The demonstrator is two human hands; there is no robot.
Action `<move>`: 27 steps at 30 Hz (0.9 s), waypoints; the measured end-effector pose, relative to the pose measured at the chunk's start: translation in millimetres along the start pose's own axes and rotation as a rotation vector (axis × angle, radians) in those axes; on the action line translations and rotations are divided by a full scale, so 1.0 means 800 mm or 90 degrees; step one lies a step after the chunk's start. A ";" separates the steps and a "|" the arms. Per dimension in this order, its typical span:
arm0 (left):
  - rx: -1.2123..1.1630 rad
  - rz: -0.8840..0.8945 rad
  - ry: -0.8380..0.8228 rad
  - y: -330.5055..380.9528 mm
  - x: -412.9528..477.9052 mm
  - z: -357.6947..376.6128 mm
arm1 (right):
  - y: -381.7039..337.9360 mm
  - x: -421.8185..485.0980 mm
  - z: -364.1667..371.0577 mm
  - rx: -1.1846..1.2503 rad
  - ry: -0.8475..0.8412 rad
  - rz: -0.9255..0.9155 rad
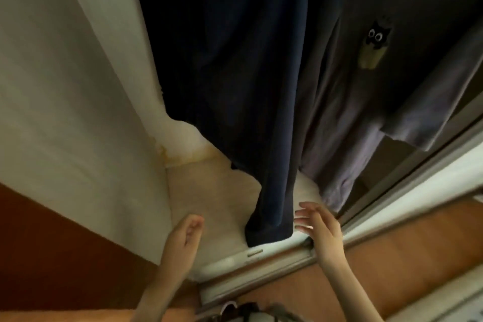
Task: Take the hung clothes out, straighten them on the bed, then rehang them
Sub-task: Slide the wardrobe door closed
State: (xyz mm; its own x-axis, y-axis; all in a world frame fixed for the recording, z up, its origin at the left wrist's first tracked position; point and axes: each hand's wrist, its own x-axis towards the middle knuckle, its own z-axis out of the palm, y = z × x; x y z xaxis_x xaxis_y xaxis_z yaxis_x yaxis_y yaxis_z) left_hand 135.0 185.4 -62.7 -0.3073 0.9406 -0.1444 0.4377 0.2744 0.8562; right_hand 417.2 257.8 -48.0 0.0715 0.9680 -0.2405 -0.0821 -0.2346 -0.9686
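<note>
A long dark navy garment hangs in the open closet, its hem reaching down to the closet floor. To its right hangs a grey-purple garment with a small black cartoon patch. My left hand hovers left of the navy hem, fingers loosely curled, holding nothing. My right hand is just right of the hem, fingers spread and apart from the cloth. The hangers and the rail are out of view above.
A white closet wall runs down the left. The pale closet floor shows a yellowish stain. A sliding door track crosses in front, a sliding door frame stands at right, and wooden flooring lies below.
</note>
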 end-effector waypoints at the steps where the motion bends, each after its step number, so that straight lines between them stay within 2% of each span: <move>1: 0.019 -0.020 -0.030 -0.018 -0.004 0.007 | 0.024 -0.009 -0.003 -0.008 0.007 0.037; 5: 0.129 -0.077 -0.153 -0.059 -0.011 0.037 | 0.086 -0.038 -0.033 -0.043 0.076 0.153; 9: 0.204 -0.112 -0.254 -0.055 -0.004 0.083 | 0.107 -0.037 -0.091 -0.170 0.105 0.176; 13: 0.213 -0.106 -0.324 -0.009 0.010 0.157 | 0.085 0.002 -0.178 -0.229 0.202 0.141; 18: 0.202 -0.018 -0.390 0.093 0.021 0.290 | 0.018 0.077 -0.290 -0.178 0.275 0.059; 21: 0.097 0.019 -0.388 0.174 0.034 0.364 | -0.030 0.118 -0.329 -0.177 0.248 0.009; 24: -0.004 0.085 -0.334 0.254 0.056 0.418 | -0.067 0.149 -0.345 -0.170 0.180 -0.036; 27: -0.108 0.097 -0.257 0.324 0.092 0.455 | -0.087 0.167 -0.349 -0.178 0.112 -0.067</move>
State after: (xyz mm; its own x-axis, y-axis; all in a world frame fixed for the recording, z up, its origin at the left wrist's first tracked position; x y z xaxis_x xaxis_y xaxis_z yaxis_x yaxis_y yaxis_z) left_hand 533.2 398.1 -31.8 0.1185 0.9793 -0.1643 0.2975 0.1228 0.9468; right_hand 710.1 378.4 -30.2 0.2367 0.9639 -0.1216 0.2086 -0.1726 -0.9627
